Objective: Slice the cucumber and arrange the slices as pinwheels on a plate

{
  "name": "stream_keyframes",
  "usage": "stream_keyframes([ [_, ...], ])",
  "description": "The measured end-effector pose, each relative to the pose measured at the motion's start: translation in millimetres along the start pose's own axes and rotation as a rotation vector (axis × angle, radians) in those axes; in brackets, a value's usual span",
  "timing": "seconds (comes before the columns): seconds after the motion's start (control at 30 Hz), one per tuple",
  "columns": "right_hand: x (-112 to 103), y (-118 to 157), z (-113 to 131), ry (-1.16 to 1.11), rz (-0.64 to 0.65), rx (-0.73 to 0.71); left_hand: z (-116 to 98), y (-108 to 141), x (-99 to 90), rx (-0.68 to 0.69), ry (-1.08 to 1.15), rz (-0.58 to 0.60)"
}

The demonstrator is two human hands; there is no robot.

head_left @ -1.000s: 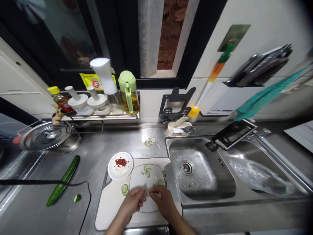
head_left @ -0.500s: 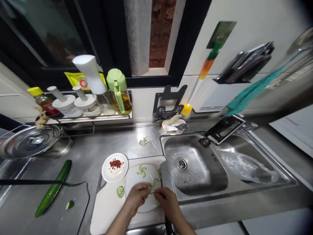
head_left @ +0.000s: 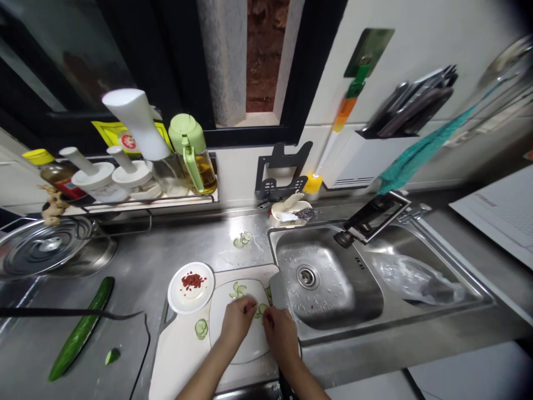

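Observation:
Both my hands are over a white square plate (head_left: 217, 300) with rounded corners, lying on a pale cutting board (head_left: 172, 355). My left hand (head_left: 237, 321) has its fingertips pinched close to the plate; anything between them is hidden. Beside it my right hand (head_left: 282, 336) is curled, thumb and fingers together, its grip also hidden. Between the fingertips lie thin cucumber slices (head_left: 261, 309); whether a hand touches them I cannot tell. Farther up the plate, a fan of cut cucumber slices (head_left: 237, 290) is laid out. More cucumber slices (head_left: 201, 329) are stacked on the board at left.
A round white dish (head_left: 175, 294) of red berries stands at the board's upper left. A whole cucumber (head_left: 81, 333) and a cucumber end (head_left: 112, 356) lie on the steel counter. Right of the board is the sink (head_left: 333, 278); loose slices (head_left: 242, 239) lie behind it.
My hands have moved slightly up the plate and turned knuckles-up. The slice piece seen between the fingertips is now low among the slices on the plate. The view has shifted a little.

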State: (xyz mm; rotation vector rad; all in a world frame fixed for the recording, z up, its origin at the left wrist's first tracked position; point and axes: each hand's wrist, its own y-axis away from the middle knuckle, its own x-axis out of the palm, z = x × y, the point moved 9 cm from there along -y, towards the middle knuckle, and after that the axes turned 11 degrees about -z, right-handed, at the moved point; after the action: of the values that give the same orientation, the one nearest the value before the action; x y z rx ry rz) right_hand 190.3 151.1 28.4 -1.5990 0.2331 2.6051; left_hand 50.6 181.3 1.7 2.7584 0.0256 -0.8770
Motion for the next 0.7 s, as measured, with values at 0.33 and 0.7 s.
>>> stream_keyframes([
  [0.33, 10, -2, -3, 0.122, 0.024, 0.005, -4, -5, 7.8, 0.03, -0.12, 0.037],
  [0.7, 12, -2, 5, 0.206, 0.031, -0.006, -8, -2, 12.7, 0.059, -0.242, 0.032],
])
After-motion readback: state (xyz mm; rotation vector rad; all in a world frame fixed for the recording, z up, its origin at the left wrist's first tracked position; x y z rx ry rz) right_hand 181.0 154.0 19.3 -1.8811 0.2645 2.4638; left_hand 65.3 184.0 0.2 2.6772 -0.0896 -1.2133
